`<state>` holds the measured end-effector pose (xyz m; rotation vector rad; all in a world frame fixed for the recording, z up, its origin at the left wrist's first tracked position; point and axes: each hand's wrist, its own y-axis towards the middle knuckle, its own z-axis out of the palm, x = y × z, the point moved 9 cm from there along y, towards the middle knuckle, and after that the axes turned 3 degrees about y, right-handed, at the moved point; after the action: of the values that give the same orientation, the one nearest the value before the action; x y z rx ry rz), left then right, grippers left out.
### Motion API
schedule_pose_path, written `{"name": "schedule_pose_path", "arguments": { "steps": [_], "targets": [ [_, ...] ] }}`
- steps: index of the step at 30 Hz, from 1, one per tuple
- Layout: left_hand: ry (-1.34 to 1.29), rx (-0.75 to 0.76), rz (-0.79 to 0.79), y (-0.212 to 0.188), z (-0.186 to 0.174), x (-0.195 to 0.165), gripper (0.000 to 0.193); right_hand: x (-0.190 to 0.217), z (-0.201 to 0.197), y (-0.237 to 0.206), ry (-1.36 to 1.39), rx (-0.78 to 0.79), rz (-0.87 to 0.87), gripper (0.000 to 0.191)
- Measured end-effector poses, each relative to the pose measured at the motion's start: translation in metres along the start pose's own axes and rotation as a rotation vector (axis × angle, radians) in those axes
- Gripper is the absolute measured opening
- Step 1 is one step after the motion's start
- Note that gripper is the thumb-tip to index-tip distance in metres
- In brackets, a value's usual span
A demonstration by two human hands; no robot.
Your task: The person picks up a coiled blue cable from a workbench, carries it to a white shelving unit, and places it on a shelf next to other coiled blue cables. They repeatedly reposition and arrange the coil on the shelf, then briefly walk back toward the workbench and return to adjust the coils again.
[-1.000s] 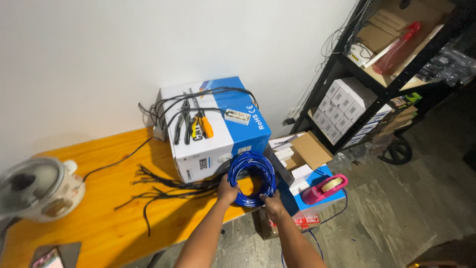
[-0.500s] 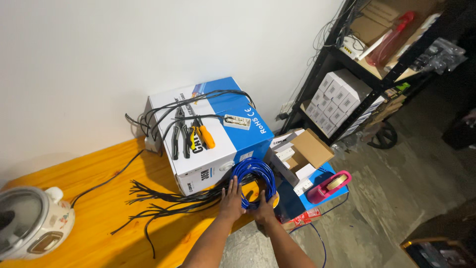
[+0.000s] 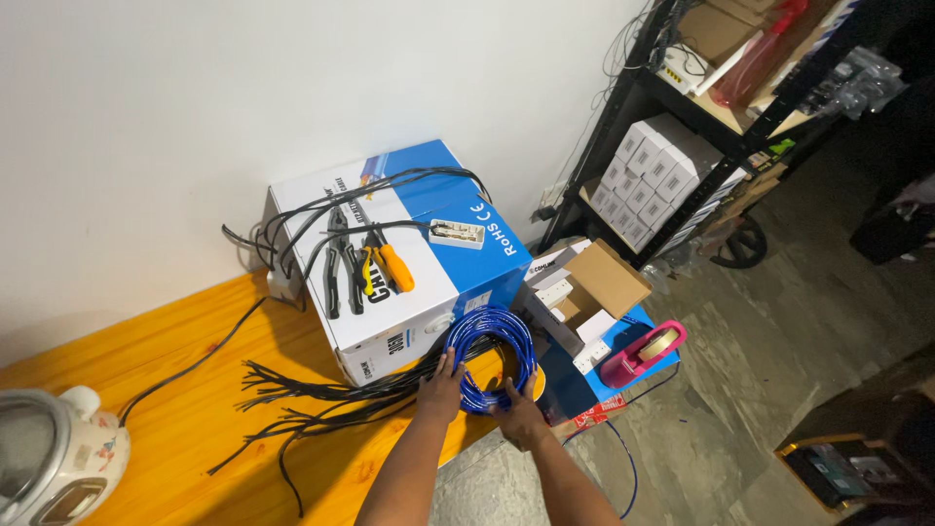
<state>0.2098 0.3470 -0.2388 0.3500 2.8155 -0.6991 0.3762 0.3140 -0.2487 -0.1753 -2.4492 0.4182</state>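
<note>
A coil of blue cable [image 3: 495, 343] rests upright at the right end of the orange wooden table [image 3: 195, 409], leaning by a blue and white cardboard box [image 3: 399, 282]. My left hand [image 3: 440, 387] grips the coil's lower left side. My right hand [image 3: 516, 411] holds its lower right side near the table's edge. A loose end of the blue cable [image 3: 628, 468] trails to the floor. On the box lie black pliers [image 3: 336, 258], an orange-handled tool [image 3: 390, 261] and a small white connector block [image 3: 456, 233].
Cut black cables [image 3: 312, 409] spread over the table left of my hands. A rice cooker [image 3: 54, 458] stands at the far left. Beside the table are open cardboard boxes [image 3: 594, 282], a pink tape dispenser [image 3: 643, 351] and a black shelf rack [image 3: 701, 146] with white boxes.
The view has swung left and closer. My hands have stayed on the blue coil, shifting lower along its rim.
</note>
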Motion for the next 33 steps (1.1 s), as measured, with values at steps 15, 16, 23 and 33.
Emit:
{"name": "schedule_pose_path", "arguments": {
  "steps": [15,16,23,33],
  "targets": [
    [0.158,-0.175,0.022,-0.01,-0.012,-0.021,0.103,0.009,-0.023,-0.039,0.04,-0.328,-0.024,0.085],
    [0.143,-0.159,0.029,-0.009,-0.011,-0.019,0.101,0.012,-0.023,-0.038,0.004,-0.318,-0.074,0.087],
    [0.032,0.012,0.089,-0.008,-0.01,-0.003,0.095,0.015,0.012,-0.036,-0.674,0.2,-0.342,0.036],
    [0.218,-0.265,0.306,-0.026,-0.053,-0.066,0.079,0.038,-0.047,-0.068,-0.401,-0.129,-0.33,0.039]
  ]
}}
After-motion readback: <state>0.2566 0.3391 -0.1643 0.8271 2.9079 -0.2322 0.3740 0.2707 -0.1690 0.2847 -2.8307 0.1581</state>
